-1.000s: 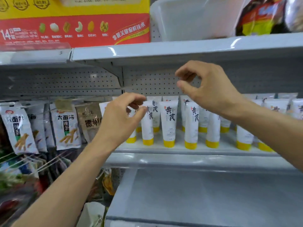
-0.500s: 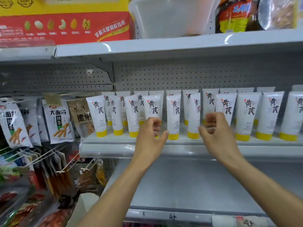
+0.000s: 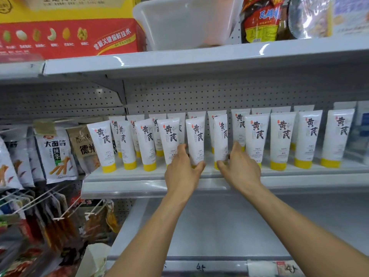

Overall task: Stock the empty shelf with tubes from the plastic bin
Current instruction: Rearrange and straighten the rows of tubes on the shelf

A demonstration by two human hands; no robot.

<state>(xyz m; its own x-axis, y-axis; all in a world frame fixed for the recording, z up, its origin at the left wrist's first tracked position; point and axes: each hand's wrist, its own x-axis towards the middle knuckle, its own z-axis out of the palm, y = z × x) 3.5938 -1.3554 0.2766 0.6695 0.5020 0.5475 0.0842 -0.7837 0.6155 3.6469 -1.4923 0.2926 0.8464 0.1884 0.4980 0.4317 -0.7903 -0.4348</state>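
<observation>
White tubes [image 3: 259,134] with yellow caps stand upright in rows on the middle shelf [image 3: 129,177]; left hand [image 3: 182,172] curls round the base of one front tube [image 3: 196,136]; right hand [image 3: 240,170] pinches the neighbouring tube [image 3: 221,136] low down; plastic bin [image 3: 185,21] sits on the upper shelf [image 3: 199,58].

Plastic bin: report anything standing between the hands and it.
Nothing visible. The plastic bin sits at the front of the top shelf; the left hand and right hand each grip a tube on the shelf below.

Head-worn wide-angle view — faces the shelf [image 3: 129,187] straight on, close.
</observation>
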